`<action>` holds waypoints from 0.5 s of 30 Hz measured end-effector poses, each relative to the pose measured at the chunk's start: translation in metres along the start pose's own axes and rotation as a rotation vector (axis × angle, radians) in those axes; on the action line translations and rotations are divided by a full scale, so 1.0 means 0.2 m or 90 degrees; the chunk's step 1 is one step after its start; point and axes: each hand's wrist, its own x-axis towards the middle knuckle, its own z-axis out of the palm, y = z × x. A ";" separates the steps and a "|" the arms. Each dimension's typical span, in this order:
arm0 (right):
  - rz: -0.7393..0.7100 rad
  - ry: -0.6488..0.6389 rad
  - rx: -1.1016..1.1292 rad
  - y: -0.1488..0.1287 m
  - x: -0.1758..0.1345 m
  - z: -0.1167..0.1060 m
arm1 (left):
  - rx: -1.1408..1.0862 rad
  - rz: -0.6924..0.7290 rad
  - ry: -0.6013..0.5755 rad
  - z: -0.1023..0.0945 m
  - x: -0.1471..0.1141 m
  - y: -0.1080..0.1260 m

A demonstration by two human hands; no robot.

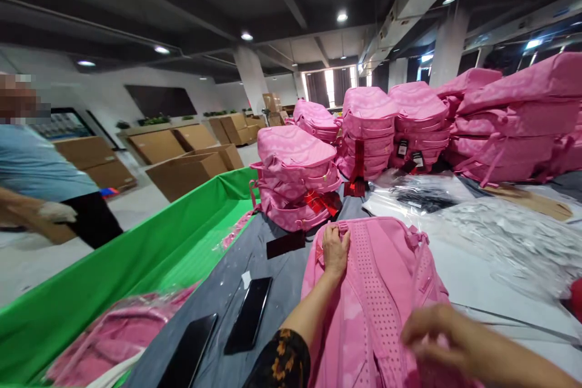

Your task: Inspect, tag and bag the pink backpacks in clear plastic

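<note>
Your left hand (335,251) sat on the pink, dotted-panel fabric backpack (375,291). Your right hand (439,333) was pretty blurry near it, so couldn't tell if either gripped.

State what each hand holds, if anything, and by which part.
Left hand touches the pink backpack near its top, grip unclear; right hand is blurred, so any hold cannot be told.

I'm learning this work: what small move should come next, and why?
Perhaps settle the right hand on the near right part of the pink backpack to steady it: the left hand lies at the bag's far end, while the right is blurred over that part, contact unclear.
</note>
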 end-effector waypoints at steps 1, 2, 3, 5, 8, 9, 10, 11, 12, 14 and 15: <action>0.095 0.047 0.001 0.07 0.03 -0.11 | 0.031 0.013 0.013 0.01 -0.02 0.00; 0.181 0.147 -0.037 0.16 0.07 -0.21 | 0.073 0.034 0.030 0.02 -0.02 0.01; 0.274 0.250 -0.081 0.26 0.12 -0.30 | 0.126 0.067 0.043 0.03 -0.03 0.03; 0.462 0.320 -0.073 0.45 0.25 -0.40 | 0.236 0.178 0.013 0.09 -0.02 0.08; 0.514 0.309 -0.042 0.63 0.41 -0.42 | 0.294 0.332 -0.263 0.25 -0.03 0.16; 0.492 0.315 -0.045 0.64 0.45 -0.41 | 0.272 0.341 -0.376 0.32 -0.03 0.18; 0.467 0.332 -0.054 0.64 0.47 -0.40 | 0.245 0.333 -0.469 0.39 -0.04 0.20; 0.443 0.355 -0.066 0.62 0.49 -0.39 | 0.215 0.316 -0.533 0.46 -0.05 0.21; 0.412 0.384 -0.078 0.59 0.49 -0.38 | 0.186 0.299 -0.568 0.52 -0.07 0.21; 0.319 0.449 -0.092 0.49 0.46 -0.37 | 0.135 0.281 -0.579 0.61 -0.10 0.20; 0.258 0.477 -0.095 0.44 0.44 -0.36 | 0.113 0.279 -0.574 0.63 -0.12 0.19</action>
